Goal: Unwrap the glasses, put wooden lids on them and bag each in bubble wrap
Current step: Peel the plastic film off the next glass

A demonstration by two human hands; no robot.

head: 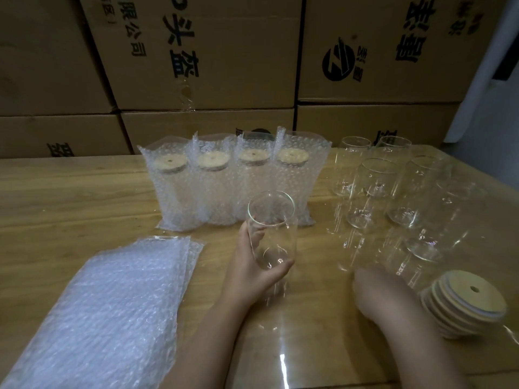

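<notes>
The left hand [250, 273] holds a clear glass [271, 220] upright above the table [70, 197], its fingers [255, 235] curled round the lower part. The right hand [379, 293] is blurred, and I cannot tell how its fingers lie. Beyond the left fingers stand four bagged glasses [216, 189]. Flat bubble wrap bags [112, 304] lie to their left. A stack of wooden lids [466, 304] sits just right of the right hand.

Dim, flat light — white glare streak on the tabletop [283, 366] at bottom centre; edges bowed, right hand [376, 293] blurred.
</notes>
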